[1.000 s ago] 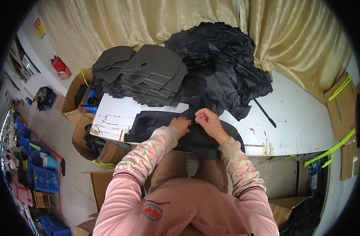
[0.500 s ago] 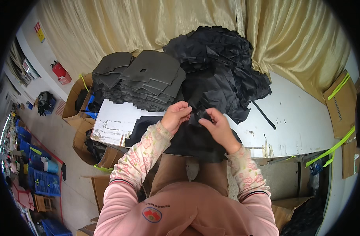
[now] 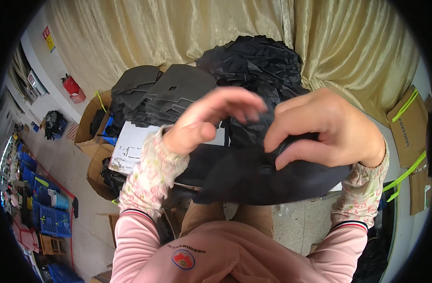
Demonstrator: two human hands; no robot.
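Observation:
My right hand pinches the edge of a black fabric piece between thumb and fingers. The fabric hangs over the table's front edge and spreads to both sides below my hands. To its left, my left hand is raised with fingers apart and nothing in it, its fingertips blurred by motion. Behind my hands rises a large heap of black fabric, partly hidden by them. At its left stand stacks of dark grey shaped foam-like panels, the top one with a small slot.
The white worn table lies under everything. Cardboard boxes with black material stand at its left, and another carton with yellow-green straps at the right. A gold curtain hangs behind. Blue crates line the floor far left.
Both hands have risen and moved apart from their close pinch on the fabric. My left hand has let go and opened. My right hand has pulled the fabric up and rightward.

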